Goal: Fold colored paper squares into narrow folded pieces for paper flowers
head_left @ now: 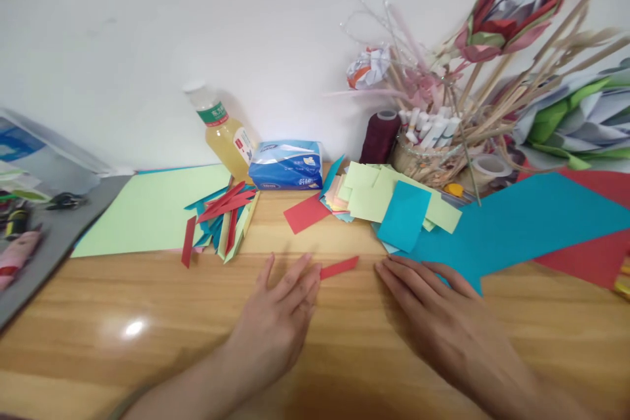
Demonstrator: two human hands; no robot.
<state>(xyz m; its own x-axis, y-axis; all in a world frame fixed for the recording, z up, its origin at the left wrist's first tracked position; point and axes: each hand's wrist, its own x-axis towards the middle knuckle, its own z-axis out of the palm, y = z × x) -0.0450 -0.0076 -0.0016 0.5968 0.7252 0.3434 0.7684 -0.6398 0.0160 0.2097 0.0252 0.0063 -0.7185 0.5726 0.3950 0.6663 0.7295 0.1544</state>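
Observation:
A small folded red paper strip (340,268) lies slantwise over the wooden table (344,354). Its left end meets the fingertips of my left hand (278,315), which hold it; the thumb is hidden beneath. My left little finger sticks out to the side. My right hand (438,315) rests palm down to the right of the strip, apart from it, fingers stretched forward and nothing seen in them. Just beyond its fingertips are a blue paper rectangle (404,216) and a large blue sheet (531,223).
Folded paper strips (229,210) are piled on the left beside a light green sheet (152,210). Behind stand a juice bottle (229,141), a tissue pack (286,165) and a thread spool (380,138). Light green cards (367,200) and a red card (306,212) lie mid-table; paper flowers (512,16) rise at right.

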